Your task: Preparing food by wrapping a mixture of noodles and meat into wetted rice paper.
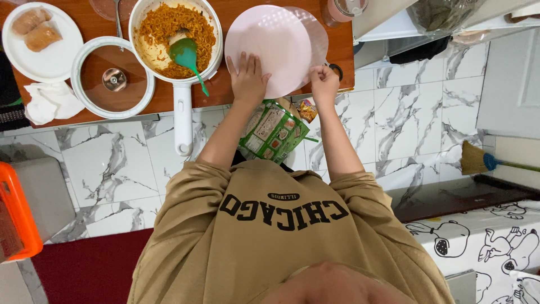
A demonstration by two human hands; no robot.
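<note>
A round pink plate lies on the wooden table. My left hand rests flat on the plate's near edge, fingers apart. A clear round cover sticks out from under the plate on its right. My right hand is closed in a fist at that cover's near edge and seems to pinch it. Left of the plate stands a white pot of orange noodles with a teal ladle in it.
A glass pot lid, a white plate with two pale food pieces and a crumpled napkin lie at the left. A green packet and small sachet hang below the table edge. Orange stool left, broom right.
</note>
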